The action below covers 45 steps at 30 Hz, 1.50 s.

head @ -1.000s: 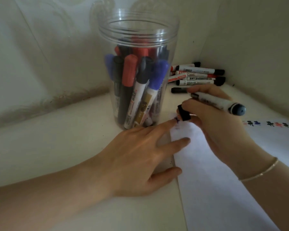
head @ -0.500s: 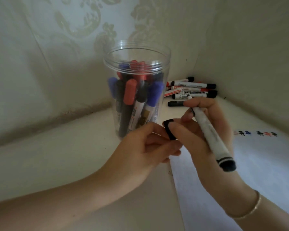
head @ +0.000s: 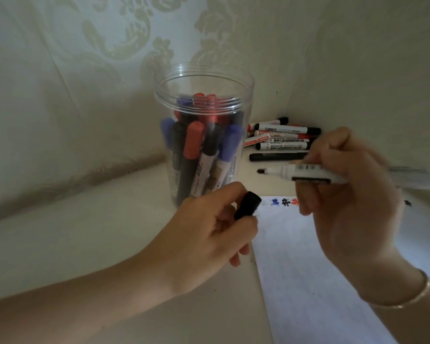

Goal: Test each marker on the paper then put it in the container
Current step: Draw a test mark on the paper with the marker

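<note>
My right hand (head: 343, 194) grips a white marker (head: 305, 173) held level, its bare dark tip pointing left toward the jar. My left hand (head: 209, 234) pinches the marker's black cap (head: 247, 205) just below and left of that tip, apart from it. The clear plastic container (head: 204, 95) stands behind my left hand, holding several capped red, blue and black markers. White paper (head: 308, 281) lies under my right hand, with small blue, black and red test marks (head: 283, 201) along its top edge.
A pile of several capped markers (head: 281, 137) lies in the back corner, right of the jar. Patterned walls close in behind and on the right. A bracelet (head: 407, 299) circles my right wrist. The pale tabletop (head: 72, 232) stretches to the left.
The cap has come off into my left hand. My right hand has swung the marker from pointing down to level, tip toward the left, and risen over the paper's top edge.
</note>
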{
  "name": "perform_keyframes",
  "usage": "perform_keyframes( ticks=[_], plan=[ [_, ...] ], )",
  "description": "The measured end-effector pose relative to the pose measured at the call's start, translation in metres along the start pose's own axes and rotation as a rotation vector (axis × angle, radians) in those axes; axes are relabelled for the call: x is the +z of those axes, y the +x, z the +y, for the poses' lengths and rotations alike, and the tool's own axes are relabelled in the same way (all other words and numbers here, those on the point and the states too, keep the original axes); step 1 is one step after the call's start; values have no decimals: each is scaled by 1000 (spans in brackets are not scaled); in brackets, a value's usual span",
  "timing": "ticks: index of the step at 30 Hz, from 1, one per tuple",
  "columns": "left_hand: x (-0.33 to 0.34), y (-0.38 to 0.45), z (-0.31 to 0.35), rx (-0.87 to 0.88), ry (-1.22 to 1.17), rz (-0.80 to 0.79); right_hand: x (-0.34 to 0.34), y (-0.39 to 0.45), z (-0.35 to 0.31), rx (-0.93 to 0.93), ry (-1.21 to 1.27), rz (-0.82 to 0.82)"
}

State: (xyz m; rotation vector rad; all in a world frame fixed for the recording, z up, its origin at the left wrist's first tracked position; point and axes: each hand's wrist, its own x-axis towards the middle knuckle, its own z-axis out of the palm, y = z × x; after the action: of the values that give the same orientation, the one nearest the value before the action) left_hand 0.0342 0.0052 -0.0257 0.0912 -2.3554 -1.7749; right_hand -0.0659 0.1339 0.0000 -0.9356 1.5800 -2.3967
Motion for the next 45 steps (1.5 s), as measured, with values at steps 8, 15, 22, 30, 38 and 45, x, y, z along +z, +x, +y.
perform_keyframes(
  ticks=[8,15,22,30,38,45],
  plan=[
    [-3,1,-4,-1,54,-32,6,-1,5,45,-85,76],
    [-2,-1,-7,9,118,-92,4,2,8,184,-164,97],
    [-2,-1,-7,21,111,-89,4,2,8,211,-197,113],
    [-2,0,-5,23,133,-77,4,3,6,159,-193,104],
    [-1,1,-8,97,192,-24,4,5,4,162,-203,108],
    [0,4,-1,-97,-179,-38,-6,7,0,218,66,265]
  ],
)
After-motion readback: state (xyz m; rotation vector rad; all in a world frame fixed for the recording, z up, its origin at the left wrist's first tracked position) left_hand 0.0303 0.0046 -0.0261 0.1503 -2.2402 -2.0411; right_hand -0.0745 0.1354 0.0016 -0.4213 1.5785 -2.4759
